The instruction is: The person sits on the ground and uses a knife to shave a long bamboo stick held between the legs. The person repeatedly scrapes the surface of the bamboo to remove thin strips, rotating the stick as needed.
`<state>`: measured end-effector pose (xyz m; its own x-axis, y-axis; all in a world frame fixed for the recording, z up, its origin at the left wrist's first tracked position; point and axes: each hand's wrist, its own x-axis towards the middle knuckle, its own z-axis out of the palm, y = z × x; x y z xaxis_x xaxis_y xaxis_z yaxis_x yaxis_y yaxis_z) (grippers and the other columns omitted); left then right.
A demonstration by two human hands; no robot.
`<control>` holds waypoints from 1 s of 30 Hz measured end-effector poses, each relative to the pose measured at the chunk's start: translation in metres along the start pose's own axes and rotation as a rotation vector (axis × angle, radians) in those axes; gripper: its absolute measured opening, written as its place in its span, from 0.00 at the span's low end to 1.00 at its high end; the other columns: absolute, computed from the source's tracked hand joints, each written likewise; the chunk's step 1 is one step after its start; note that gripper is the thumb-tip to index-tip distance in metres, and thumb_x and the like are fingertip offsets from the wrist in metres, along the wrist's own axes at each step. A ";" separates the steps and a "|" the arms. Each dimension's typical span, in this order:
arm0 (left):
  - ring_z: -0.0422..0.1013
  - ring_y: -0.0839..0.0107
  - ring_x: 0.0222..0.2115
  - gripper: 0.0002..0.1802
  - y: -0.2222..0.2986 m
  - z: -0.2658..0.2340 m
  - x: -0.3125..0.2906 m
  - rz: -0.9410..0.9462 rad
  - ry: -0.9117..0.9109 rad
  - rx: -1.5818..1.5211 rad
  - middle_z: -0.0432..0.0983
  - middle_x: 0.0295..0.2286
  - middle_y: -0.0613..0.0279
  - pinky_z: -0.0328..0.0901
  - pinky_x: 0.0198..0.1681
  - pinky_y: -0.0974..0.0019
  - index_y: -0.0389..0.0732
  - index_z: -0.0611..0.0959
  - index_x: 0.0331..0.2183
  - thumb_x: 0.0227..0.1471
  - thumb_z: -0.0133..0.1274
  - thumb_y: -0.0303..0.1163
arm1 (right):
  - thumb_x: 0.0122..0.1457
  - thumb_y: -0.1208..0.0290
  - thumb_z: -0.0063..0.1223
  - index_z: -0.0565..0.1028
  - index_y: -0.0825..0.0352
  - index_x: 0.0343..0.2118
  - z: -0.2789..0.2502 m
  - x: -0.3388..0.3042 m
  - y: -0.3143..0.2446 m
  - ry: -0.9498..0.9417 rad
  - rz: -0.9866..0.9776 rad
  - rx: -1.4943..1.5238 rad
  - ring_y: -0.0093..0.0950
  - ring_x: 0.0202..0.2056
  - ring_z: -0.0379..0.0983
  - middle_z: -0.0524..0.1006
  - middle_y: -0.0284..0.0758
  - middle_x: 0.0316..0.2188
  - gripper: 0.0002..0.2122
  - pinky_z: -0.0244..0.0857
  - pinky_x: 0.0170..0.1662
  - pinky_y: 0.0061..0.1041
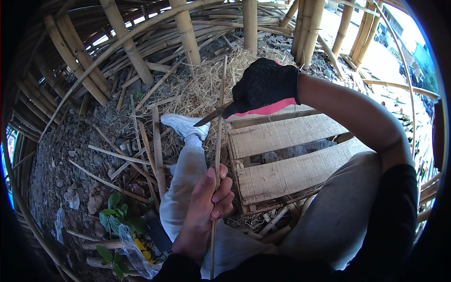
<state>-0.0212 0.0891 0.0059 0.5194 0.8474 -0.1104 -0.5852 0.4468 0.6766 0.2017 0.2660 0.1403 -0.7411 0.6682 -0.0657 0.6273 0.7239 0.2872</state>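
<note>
A long, thin bamboo strip (pixel 219 145) stands nearly upright in front of me, its lower end running down past my lap. My bare left hand (pixel 213 196) is closed round its lower half. Higher up, my right hand (pixel 263 89), in a black and pink glove, grips a knife whose handle is hidden inside the fist. The knife blade (pixel 210 116) points left and crosses the strip at a slant, seemingly touching it. Just beyond the blade is my white shoe (pixel 188 126).
A slatted wooden pallet (pixel 286 136) lies right of the strip. Pale shavings (pixel 188 91) cover the ground ahead. Loose bamboo pieces (pixel 157 150), a green-leaved plant (pixel 112 216) and a clear plastic bag (pixel 136 251) lie left. Bamboo posts (pixel 185 33) rise around me.
</note>
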 end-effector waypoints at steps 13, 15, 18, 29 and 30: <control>0.51 0.85 0.09 0.19 -0.008 -0.001 0.003 -0.029 0.002 -0.029 0.55 0.17 0.75 0.48 0.11 0.77 0.47 0.69 0.42 0.70 0.37 0.53 | 0.66 0.35 0.36 0.82 0.61 0.27 -0.006 0.000 0.050 0.118 0.249 -0.049 0.40 0.30 0.80 0.80 0.40 0.22 0.33 0.74 0.39 0.37; 0.51 0.85 0.09 0.19 -0.007 -0.001 0.003 -0.031 -0.012 -0.049 0.55 0.17 0.75 0.48 0.11 0.77 0.47 0.69 0.41 0.70 0.36 0.53 | 0.66 0.33 0.35 0.82 0.62 0.27 -0.003 0.000 0.033 0.115 0.115 -0.131 0.41 0.30 0.80 0.80 0.41 0.22 0.34 0.74 0.39 0.37; 0.51 0.85 0.09 0.19 -0.005 -0.001 0.002 -0.036 -0.031 -0.073 0.55 0.17 0.75 0.48 0.11 0.78 0.46 0.68 0.41 0.71 0.35 0.52 | 0.64 0.31 0.33 0.83 0.59 0.33 -0.008 0.000 0.039 0.050 0.353 -0.125 0.38 0.38 0.80 0.82 0.39 0.30 0.35 0.73 0.45 0.36; 0.53 0.83 0.09 0.16 -0.011 -0.005 0.009 -0.085 -0.098 -0.230 0.58 0.18 0.74 0.49 0.10 0.76 0.47 0.67 0.41 0.72 0.34 0.49 | 0.66 0.36 0.32 0.79 0.60 0.47 0.040 -0.027 0.099 0.199 0.772 0.255 0.41 0.46 0.78 0.81 0.45 0.42 0.32 0.67 0.55 0.39; 0.54 0.83 0.09 0.16 -0.011 -0.008 0.009 -0.101 -0.142 -0.303 0.58 0.18 0.74 0.50 0.10 0.76 0.47 0.67 0.41 0.72 0.34 0.48 | 0.71 0.46 0.34 0.76 0.56 0.55 0.039 -0.023 0.084 0.221 0.738 0.300 0.40 0.46 0.77 0.79 0.44 0.45 0.24 0.68 0.55 0.38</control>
<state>-0.0152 0.0943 -0.0081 0.6531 0.7557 -0.0488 -0.6737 0.6092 0.4183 0.2813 0.3181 0.1288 -0.1241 0.9632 0.2385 0.9851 0.1484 -0.0867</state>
